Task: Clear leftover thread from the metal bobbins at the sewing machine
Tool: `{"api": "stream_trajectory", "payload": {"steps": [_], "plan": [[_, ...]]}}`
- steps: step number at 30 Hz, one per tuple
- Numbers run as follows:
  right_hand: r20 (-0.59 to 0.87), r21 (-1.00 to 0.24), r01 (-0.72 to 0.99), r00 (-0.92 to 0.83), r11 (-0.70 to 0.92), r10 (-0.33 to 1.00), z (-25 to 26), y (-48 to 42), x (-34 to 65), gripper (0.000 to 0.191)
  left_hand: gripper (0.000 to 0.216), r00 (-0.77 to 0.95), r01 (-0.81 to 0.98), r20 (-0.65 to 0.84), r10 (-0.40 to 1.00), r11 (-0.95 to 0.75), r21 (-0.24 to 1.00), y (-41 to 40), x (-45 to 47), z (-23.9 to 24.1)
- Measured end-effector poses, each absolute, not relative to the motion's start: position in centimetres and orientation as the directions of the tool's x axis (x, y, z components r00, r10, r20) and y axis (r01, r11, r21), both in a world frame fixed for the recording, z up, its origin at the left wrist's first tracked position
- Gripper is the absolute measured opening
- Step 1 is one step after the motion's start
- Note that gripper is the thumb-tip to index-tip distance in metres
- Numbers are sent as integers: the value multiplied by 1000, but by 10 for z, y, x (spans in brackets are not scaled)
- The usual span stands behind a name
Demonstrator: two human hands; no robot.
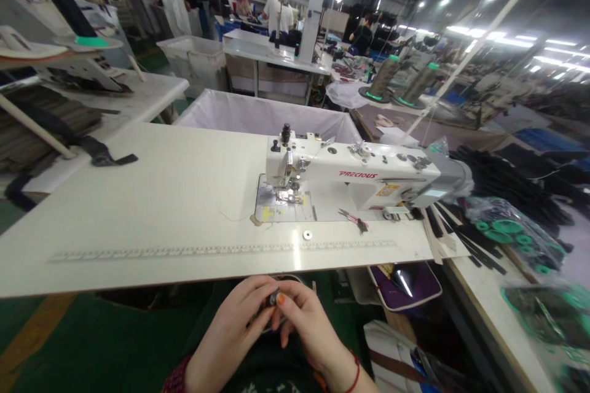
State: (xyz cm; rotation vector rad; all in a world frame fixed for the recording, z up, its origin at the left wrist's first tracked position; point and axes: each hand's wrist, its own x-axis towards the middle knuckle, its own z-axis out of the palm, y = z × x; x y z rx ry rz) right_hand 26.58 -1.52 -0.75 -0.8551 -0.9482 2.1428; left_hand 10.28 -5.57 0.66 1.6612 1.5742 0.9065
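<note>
Both my hands are in my lap, below the front edge of the white sewing table [152,196]. My left hand [233,325] and my right hand [306,319] meet with fingers pinched together on a small dark piece [271,299] held between the fingertips. What the piece is I cannot make out. A white sewing machine [354,175] marked PRECIOUS stands on the table beyond my hands. Small snips [353,219] lie in front of it.
A measuring strip [207,250] runs along the table's front edge. Black strips and bagged green parts [507,233] lie at the right. A white fabric-lined bin [267,113] stands behind the table. A purple pouch [405,285] hangs below. People work at far tables.
</note>
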Motion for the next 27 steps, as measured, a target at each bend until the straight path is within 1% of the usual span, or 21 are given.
{"api": "stream_trajectory", "payload": {"steps": [2,5,8,10,11,12,14,15,17,18,20,22,23,25,27], "plan": [[-292,-799,-266,-613,-540,734,-9,-13,267,34,29,53,553,39,998,-62,831,-57,101,7],[-276,-820,-230,-643,-524,714,-12,-7,269,34,28,68,530,29,997,-61,846,-57,100,10],[-274,-854,-186,-634,-487,723,-15,2,272,35,24,9,470,11,1000,-14,882,-57,96,11],[-283,-878,-158,-591,-452,755,-16,9,276,35,25,-85,367,-53,995,81,927,-59,90,9],[-277,-903,-124,-565,-411,777,-16,12,278,34,29,-139,284,-109,984,145,948,-61,86,6],[-258,-937,-61,-544,-344,799,-16,14,280,32,35,-186,187,-176,967,211,959,-62,82,4],[-195,-979,160,-542,-127,817,-15,17,281,23,43,-220,11,-310,925,320,947,-67,74,-2],[-171,-956,293,-565,3,807,-15,17,281,19,45,-215,-45,-362,907,361,932,-69,71,-5],[-173,-829,505,-638,238,750,-15,15,277,14,40,-178,-93,-431,885,421,902,-75,65,-11],[-201,-754,571,-673,326,712,-16,13,274,14,38,-161,-100,-451,878,440,892,-79,63,-15],[-278,-611,652,-708,449,649,-18,9,267,16,37,-136,-110,-467,873,456,883,-88,60,-22],[-345,-495,696,-707,520,617,-20,6,259,16,36,-111,-128,-462,880,448,885,-99,60,-31],[-367,-457,707,-702,540,610,-21,4,256,16,36,-88,-132,-458,884,446,885,-105,60,-35],[-387,-430,708,-706,561,593,-23,2,252,16,36,-5,-92,-446,895,443,892,-114,62,-42],[-401,-449,693,-721,564,566,-25,0,254,18,34,93,38,-404,910,402,915,-120,63,-44]]}}
